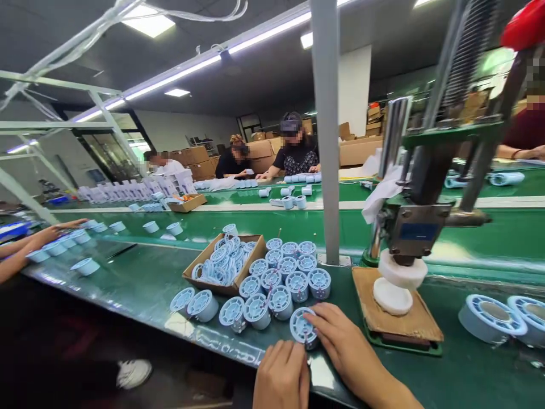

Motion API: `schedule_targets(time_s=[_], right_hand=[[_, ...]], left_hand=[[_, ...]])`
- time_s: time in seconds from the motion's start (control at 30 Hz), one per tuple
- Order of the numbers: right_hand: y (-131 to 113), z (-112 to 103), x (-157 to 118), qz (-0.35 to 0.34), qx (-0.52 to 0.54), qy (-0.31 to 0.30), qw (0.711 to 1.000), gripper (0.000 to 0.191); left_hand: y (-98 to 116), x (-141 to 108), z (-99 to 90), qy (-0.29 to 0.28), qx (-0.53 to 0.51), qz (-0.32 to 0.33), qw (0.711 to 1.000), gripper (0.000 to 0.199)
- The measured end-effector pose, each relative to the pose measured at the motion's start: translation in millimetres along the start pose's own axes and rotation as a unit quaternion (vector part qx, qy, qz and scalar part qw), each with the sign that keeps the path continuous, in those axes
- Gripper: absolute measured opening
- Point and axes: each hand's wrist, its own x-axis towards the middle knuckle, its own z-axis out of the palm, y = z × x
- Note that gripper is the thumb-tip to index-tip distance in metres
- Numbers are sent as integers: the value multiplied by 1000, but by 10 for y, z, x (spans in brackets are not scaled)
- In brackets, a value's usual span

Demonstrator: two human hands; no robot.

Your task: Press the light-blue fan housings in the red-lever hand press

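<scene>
At the bench's near edge stands a round light-blue housing (303,325) with a spoked top. My right hand (347,346) reaches over from the right, its fingers closed on the housing's rim. Just below the housing is my left hand (281,375), fingers curled; what it holds, if anything, is hidden. Rows of similar light-blue housings (280,302) stand beyond and to the left. A cardboard box (258,253) behind them holds many light-blue rings (221,258).
On the right a press (415,227) with a white round head stands over a white cup (392,296) on a brown board. Two larger blue housings (491,318) lie right of it. A grey post (327,142) rises behind. A person's arms (29,244) reach in at left.
</scene>
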Motion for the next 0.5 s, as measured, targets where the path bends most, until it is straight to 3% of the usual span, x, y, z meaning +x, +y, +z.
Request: schedule_targets(time_s=[0.1, 0.2, 0.37, 0.5], right_hand=[[84, 51, -65, 19, 21, -19, 999, 42], [97, 30, -105, -5, -11, -22, 1000, 43], [130, 96, -114, -43, -128, 54, 989, 40], [487, 309, -189, -112, -227, 127, 959, 39]], left_hand=[[8, -68, -13, -41, 37, 0, 998, 17], [26, -72, 37, -51, 60, 14, 997, 18], [32, 88, 218, 16, 95, 45, 994, 20], [-25, 235, 401, 94, 144, 78, 982, 14]])
